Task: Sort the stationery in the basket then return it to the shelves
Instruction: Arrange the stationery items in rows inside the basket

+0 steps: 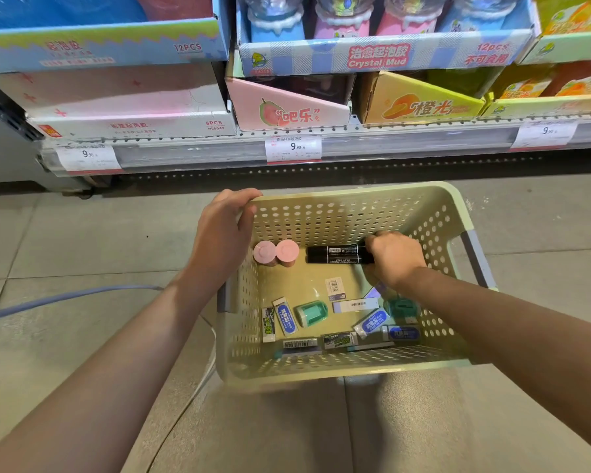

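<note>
The left hand [224, 233] grips the far left corner of the green basket [434, 206] on the floor; inside, two pink tubs [275, 252] stand left, then the right hand [394, 256] grasps two black markers [335, 255], erasers [285, 317] scattered nearer

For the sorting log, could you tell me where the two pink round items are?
The pink round items stand together at the basket's far-left corner, below the left hand, left of the black markers.

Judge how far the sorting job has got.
Done: two pink round-topped tubes stand paired. In hand: right hand grips two black markers; left hand holds the pale green perforated plastic basket. Left: scattered erasers; nothing visibly reshelved.
</note>
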Demonstrator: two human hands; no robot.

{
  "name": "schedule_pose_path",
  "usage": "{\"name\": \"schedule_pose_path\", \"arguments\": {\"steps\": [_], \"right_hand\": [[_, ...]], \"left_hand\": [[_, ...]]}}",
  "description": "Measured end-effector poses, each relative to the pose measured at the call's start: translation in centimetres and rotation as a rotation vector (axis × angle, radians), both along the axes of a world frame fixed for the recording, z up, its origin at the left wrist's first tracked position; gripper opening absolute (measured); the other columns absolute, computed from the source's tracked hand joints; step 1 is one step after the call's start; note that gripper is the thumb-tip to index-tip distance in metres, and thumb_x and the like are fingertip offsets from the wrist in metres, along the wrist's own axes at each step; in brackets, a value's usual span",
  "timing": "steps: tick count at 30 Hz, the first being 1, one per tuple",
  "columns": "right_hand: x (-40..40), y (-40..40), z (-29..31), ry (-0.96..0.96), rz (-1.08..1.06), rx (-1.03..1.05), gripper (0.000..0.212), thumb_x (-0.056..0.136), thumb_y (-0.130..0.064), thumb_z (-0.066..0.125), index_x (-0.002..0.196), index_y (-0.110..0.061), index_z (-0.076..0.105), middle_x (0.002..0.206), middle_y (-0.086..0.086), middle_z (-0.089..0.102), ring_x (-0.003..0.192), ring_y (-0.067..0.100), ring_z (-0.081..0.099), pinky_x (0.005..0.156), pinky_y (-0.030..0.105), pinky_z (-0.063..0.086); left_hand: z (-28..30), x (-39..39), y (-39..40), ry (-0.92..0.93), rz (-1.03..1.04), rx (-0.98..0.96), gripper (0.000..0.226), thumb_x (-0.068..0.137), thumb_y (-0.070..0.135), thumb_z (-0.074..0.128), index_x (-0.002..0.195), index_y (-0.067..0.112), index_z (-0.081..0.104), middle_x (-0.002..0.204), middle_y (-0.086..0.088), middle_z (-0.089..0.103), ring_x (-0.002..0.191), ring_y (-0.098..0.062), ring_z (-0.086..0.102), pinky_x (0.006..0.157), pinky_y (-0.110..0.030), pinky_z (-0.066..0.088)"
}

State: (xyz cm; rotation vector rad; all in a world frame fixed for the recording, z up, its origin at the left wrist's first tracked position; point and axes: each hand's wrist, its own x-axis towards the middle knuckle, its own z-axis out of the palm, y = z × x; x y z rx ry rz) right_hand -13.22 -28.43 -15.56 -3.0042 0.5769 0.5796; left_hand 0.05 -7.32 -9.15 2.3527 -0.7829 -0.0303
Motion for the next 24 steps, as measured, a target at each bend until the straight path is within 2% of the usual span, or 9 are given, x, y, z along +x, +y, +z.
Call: {"name": "schedule_pose_path", "arguments": {"steps": [4, 8, 11, 15, 18, 21, 24], "right_hand": [[0.0, -0.2, -0.2, 0.007, 0.011, -0.017, 0.023, 0.083, -0.022, 0.064, 0.104, -0.015, 0.057, 0.102, 0.006, 0.064, 0.094, 0.027, 0.061, 0.073, 0.034, 0.051], [0.1, -0.1, 0.2, -0.007, 0.009, 0.006, 0.018, 0.087, -0.022, 0.056, 0.103, -0.014, 0.058, 0.101, 0.006, 0.064, 0.094, 0.027, 0.061, 0.073, 0.032, 0.049], [0.0, 0.1, 0.5, 0.003, 0.009, 0.016, 0.02, 0.087, -0.023, 0.056, 0.104, -0.013, 0.057, 0.101, 0.006, 0.063, 0.093, 0.026, 0.06, 0.073, 0.033, 0.049], [-0.1, 0.8, 0.9, -0.014, 0.086, 0.021, 0.033, 0.084, -0.031, 0.063, 0.111, -0.014, 0.055, 0.107, 0.004, 0.06, 0.098, 0.024, 0.057, 0.077, 0.033, 0.05], [0.0, 2.6, 1.4, -0.13, 0.225, 0.159, 0.027, 0.088, -0.039, 0.053, 0.106, -0.02, 0.059, 0.102, -0.002, 0.062, 0.091, 0.017, 0.061, 0.073, 0.031, 0.055], [0.5, 4.9, 1.8, -0.023, 0.381, 0.367, 0.031, 0.086, -0.039, 0.057, 0.108, -0.018, 0.06, 0.106, 0.0, 0.063, 0.098, 0.019, 0.06, 0.08, 0.036, 0.052], [1.0, 6.6, 1.4, 0.089, 0.481, 0.401, 0.038, 0.081, -0.036, 0.064, 0.112, -0.016, 0.057, 0.112, 0.003, 0.061, 0.106, 0.021, 0.054, 0.082, 0.034, 0.049]], "left_hand": [[0.1, -0.1, 0.0, -0.014, -0.008, -0.002, 0.022, 0.092, 0.006, 0.049, 0.105, 0.009, 0.066, 0.09, -0.004, 0.06, 0.083, -0.012, 0.047, 0.07, -0.021, 0.034], [0.3, -0.1, 0.0, -0.038, -0.022, 0.024, 0.021, 0.092, 0.007, 0.048, 0.104, 0.01, 0.066, 0.086, 0.004, 0.053, 0.081, -0.01, 0.045, 0.064, -0.005, 0.028], [0.3, -0.1, 0.1, -0.036, -0.02, 0.029, 0.021, 0.093, 0.008, 0.048, 0.104, 0.01, 0.065, 0.086, 0.005, 0.052, 0.081, -0.009, 0.045, 0.065, -0.003, 0.027], [0.3, -0.1, 0.1, -0.034, -0.014, 0.029, 0.021, 0.092, 0.008, 0.049, 0.106, 0.01, 0.065, 0.088, 0.001, 0.055, 0.081, -0.009, 0.045, 0.064, -0.003, 0.027], [0.2, -0.1, 0.1, -0.032, -0.002, 0.029, 0.022, 0.092, 0.009, 0.049, 0.106, 0.01, 0.065, 0.091, -0.005, 0.06, 0.081, -0.01, 0.045, 0.064, -0.002, 0.027], [0.1, -0.1, 0.1, -0.029, -0.006, 0.028, 0.021, 0.092, 0.01, 0.049, 0.106, 0.011, 0.065, 0.091, -0.005, 0.06, 0.08, -0.01, 0.046, 0.065, -0.003, 0.027], [0.0, -0.1, 0.1, -0.024, -0.008, 0.031, 0.021, 0.093, 0.012, 0.049, 0.106, 0.012, 0.065, 0.089, 0.002, 0.055, 0.08, -0.009, 0.046, 0.063, -0.002, 0.027]]}}
